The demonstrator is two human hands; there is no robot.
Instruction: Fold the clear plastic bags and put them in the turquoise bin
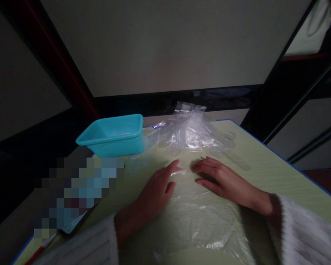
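the film [201,221], a thin clear plastic, lies over the near part of the counter [281,175], between the forearms. the left grip [175,175], a bare hand, is released: thumb and fingers stand apart, fingertips by a shiny fold at the film's far part. the right grip [197,175] is released too, its fingers loosely bent and thumb apart, palm turned inward. a gap lies between the two, and nothing shows clasped in either. whether the fingertips press on the film or rest just over it, i cannot tell.

as to how far things are, the film looks mostly spread out; that much seems done. it is not smooth, though: creases and bright ripples run across it, more so toward the near edge, so any flattening looks only partly complete. just beyond the fingertips sits the pile [189,134], crumpled clear plastic, loosely heaped and unsorted to the eye. how many pieces it holds cannot be told.

the tub [117,146], blue, stands upright at the counter's far left, with loose plastic just beside its right wall. no contents show in the visible part of its inside. nearer on the left lies a pixelated thing [82,193], too masked to name. pale sleeves [306,228] cover both forearms.
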